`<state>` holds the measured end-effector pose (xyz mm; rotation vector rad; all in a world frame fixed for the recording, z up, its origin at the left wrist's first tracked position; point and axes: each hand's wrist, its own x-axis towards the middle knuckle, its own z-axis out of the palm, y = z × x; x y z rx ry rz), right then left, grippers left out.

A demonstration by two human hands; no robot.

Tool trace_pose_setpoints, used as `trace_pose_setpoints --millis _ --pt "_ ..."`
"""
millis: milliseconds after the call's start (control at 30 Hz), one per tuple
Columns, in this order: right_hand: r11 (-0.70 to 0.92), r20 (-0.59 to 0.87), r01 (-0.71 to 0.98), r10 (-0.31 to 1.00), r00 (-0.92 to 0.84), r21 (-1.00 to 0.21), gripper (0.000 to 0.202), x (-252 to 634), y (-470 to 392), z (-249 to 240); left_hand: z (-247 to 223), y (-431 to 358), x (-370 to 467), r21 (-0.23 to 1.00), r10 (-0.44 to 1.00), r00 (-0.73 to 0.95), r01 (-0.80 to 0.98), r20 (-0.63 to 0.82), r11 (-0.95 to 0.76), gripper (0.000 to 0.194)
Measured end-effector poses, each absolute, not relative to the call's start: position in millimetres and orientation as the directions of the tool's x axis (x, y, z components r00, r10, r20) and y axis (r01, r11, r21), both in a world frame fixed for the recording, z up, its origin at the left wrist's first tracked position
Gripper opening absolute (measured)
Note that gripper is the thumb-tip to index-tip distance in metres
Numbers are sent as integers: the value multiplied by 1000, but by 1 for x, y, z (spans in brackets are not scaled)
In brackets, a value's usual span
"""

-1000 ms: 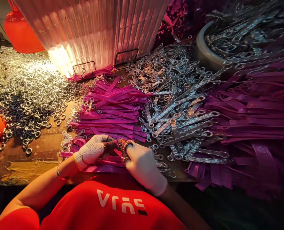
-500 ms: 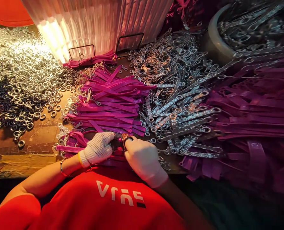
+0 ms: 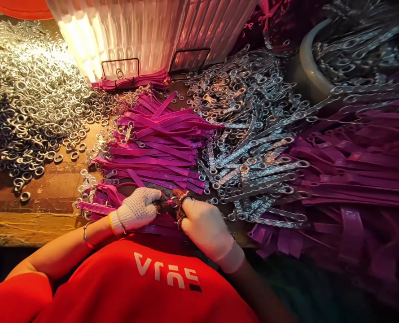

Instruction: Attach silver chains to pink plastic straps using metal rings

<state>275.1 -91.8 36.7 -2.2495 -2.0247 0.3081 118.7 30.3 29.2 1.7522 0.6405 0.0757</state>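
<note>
My left hand (image 3: 137,208), in a white dotted glove with dark fingertips, is closed in a pinch above the near edge of the table. Close beside it, my right hand (image 3: 206,226), in a plain white glove with brown fingertips, has its fingers curled too. The fingertips of both hands meet, and a tiny pink and shiny bit shows between them, too small to name. Below and behind them lie magenta straps (image 3: 152,157), many with metal rings at their left ends. A heap of metal chain pieces (image 3: 260,166) lies right of the straps.
Loose metal rings (image 3: 34,107) are piled at the left. A ribbed translucent panel (image 3: 145,36) stands behind a tied strap bundle (image 3: 135,80). At the right, a round tub (image 3: 312,67) holds more chains, and darker magenta straps (image 3: 364,166) overhang the table edge.
The view has shifted slightly. My right hand has moved a little right and down, turning so more of its brown fingertips shows. My left hand stays nearly in place.
</note>
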Motion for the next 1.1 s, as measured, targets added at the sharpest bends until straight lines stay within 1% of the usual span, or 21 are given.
trace_pose_setpoints --millis 100,200,300,367,400,467,533,567,600,633,700,767,833,900,933,967,1000,1033,1100 --pt "-47 -11 986 999 46 -159 20 272 -94 32 25 21 117 879 474 831 427 -290 -211 19" --pt "55 36 993 998 -51 -101 19 265 -96 29 20 19 117 879 471 841 413 -268 -237 16" --pt "80 -54 996 995 -82 -38 20 256 -96 32 18 23 117 887 426 867 388 -258 -251 12" --pt "54 -134 998 989 -59 -41 18 255 -97 36 20 26 117 888 373 882 392 -288 -242 10" --pt "38 -151 998 987 -46 -58 16 259 -99 38 21 27 117 893 361 882 395 -304 -214 10" --pt "2 -120 995 993 -15 -102 14 273 -105 41 23 29 116 913 373 863 399 -342 -85 12" --pt "-40 -55 994 998 35 -98 17 298 -113 42 24 29 115 908 401 816 395 -416 137 22" --pt "-71 -37 996 997 69 -56 18 312 -117 41 24 29 115 889 407 791 381 -456 254 29" --pt "-95 -46 995 994 95 15 18 327 -121 40 24 30 114 860 408 770 355 -491 367 34" --pt "-91 -79 992 992 98 90 18 341 -124 37 24 30 114 823 408 751 311 -519 475 38" --pt "-46 -131 977 989 74 207 19 363 -128 28 23 32 114 718 384 737 193 -556 669 39" --pt "10 -147 966 989 29 259 20 377 -130 19 23 34 115 564 316 742 101 -591 819 38" --pt "40 -115 966 993 -11 255 21 385 -131 11 23 35 114 436 237 755 71 -612 897 38" --pt "33 -21 980 999 -29 195 21 388 -132 6 26 35 114 388 199 764 72 -614 919 35" --pt "14 52 991 998 -21 134 22 388 -132 6 27 34 115 386 192 767 78 -613 919 34" --pt "-1 133 999 991 -5 43 24 385 -132 6 29 34 115 390 186 770 88 -610 916 33" --pt "-12 207 997 978 28 -79 29 381 -130 8 30 32 117 398 178 774 103 -608 912 32" --pt "-14 256 973 964 74 -229 35 374 -128 11 31 31 118 408 168 778 122 -605 905 32" --pt "5 257 849 954 154 -529 43 353 -120 20 33 28 121 455 173 781 155 -600 877 32"
